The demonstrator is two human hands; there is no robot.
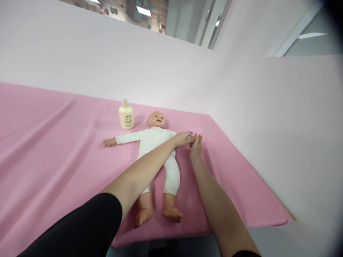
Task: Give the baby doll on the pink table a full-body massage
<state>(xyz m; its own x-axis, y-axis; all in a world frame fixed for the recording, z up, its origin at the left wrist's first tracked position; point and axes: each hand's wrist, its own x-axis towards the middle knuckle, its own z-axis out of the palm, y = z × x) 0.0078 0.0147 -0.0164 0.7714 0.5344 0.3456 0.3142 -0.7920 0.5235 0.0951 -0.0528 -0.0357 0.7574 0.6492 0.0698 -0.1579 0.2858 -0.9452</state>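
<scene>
A baby doll (152, 138) with a white cloth body lies on its back on the pink-covered table (80, 157), head toward the wall. Its arm on my right side is stretched outward. My left hand (183, 138) is wrapped around that arm near the wrist, my forearm crossing over the doll's middle. Close beside it, my right hand (197, 144) grips the doll's small hand, whose fingers show above mine. The doll's other arm lies extended to the left, untouched. My forearm hides part of its trunk and one leg.
A cream pump bottle (126, 116) stands left of the doll's head. White walls (107, 60) rise behind and at the right of the table, with window openings above. The pink cloth has long folds at the left.
</scene>
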